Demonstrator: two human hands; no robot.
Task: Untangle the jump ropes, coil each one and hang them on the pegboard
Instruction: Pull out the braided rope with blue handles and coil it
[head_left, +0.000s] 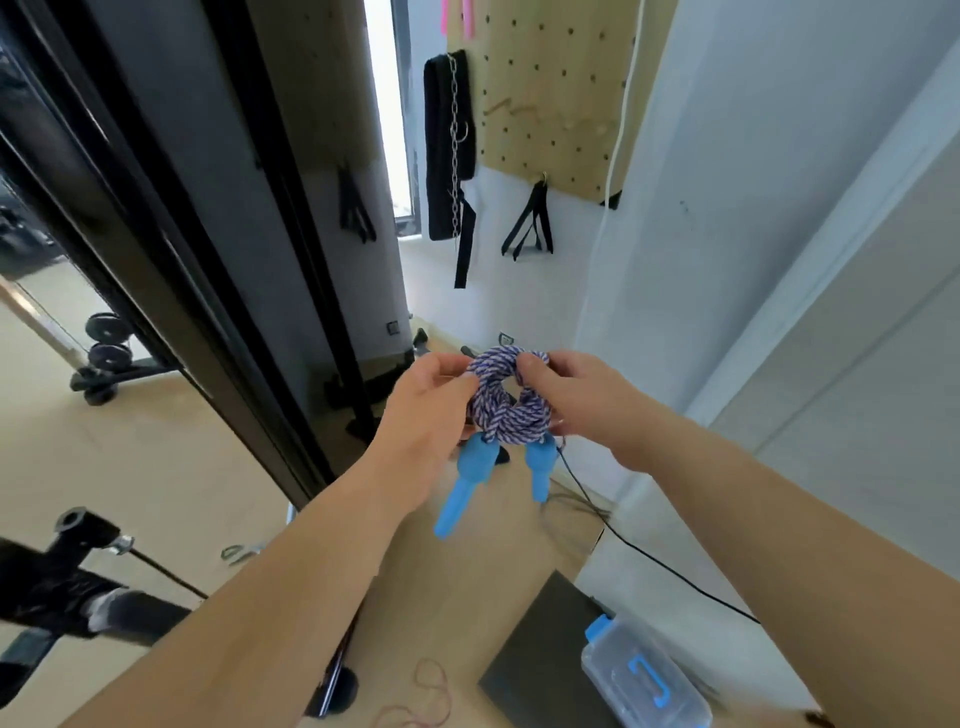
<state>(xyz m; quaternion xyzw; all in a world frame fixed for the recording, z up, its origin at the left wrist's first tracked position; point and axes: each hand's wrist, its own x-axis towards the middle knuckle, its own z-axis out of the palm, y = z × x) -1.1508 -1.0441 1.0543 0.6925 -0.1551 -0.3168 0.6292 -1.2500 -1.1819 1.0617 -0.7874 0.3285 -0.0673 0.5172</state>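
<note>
progress: purple-white jump rope (506, 402) coiled, held mid-scene | left grip (431, 410) and right grip (582, 405) each pinching the coil's sides | remaining: hanging on far pegboard (550, 93); pink cord (431, 693) near, possibly another rope

Both hands (511, 410) grip the coiled jump rope (506, 397) — blue handles (462, 480) dangling.

Single head-worn wide-angle view — facing forward and down, pegboard (550, 104) well ahead.
</note>
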